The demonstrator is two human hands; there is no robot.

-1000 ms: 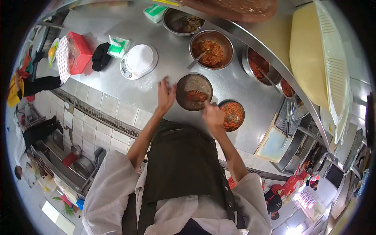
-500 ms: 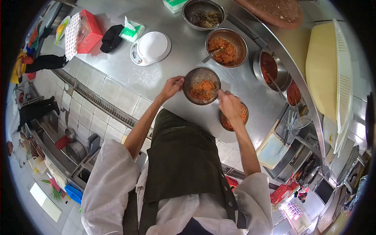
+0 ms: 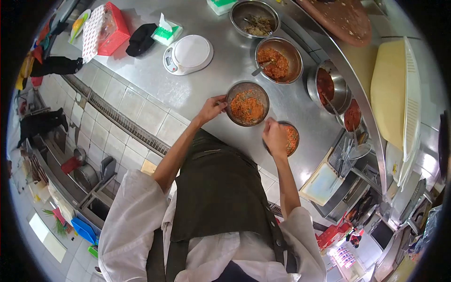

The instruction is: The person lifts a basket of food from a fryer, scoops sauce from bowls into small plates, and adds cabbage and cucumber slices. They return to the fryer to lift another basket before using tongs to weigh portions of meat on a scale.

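My left hand [image 3: 212, 109] grips the left rim of a dark round bowl [image 3: 247, 104] that holds an orange mixture flecked with green. My right hand [image 3: 275, 137] is closed just below and right of that bowl, apart from its rim; what its fingers hold, if anything, is hidden. Partly behind this hand stands a smaller dark bowl [image 3: 291, 139] with orange and green bits. Above the first bowl, a steel bowl [image 3: 274, 60] contains orange mixture and a spoon. Another steel bowl [image 3: 255, 19] with greenish-brown food stands farther back.
A white scale [image 3: 189, 54], a tissue pack [image 3: 167, 34], a black cloth-like item [image 3: 141, 40] and a red basket [image 3: 112, 32] stand on the steel table's left part. Red sauce containers [image 3: 325, 85] are at right. Two people [image 3: 56, 66] stand at far left.
My right hand has moved down, away from the bowl's rim. The orange mixture now lies spread wider in the bowl. The whole view has shifted slightly.
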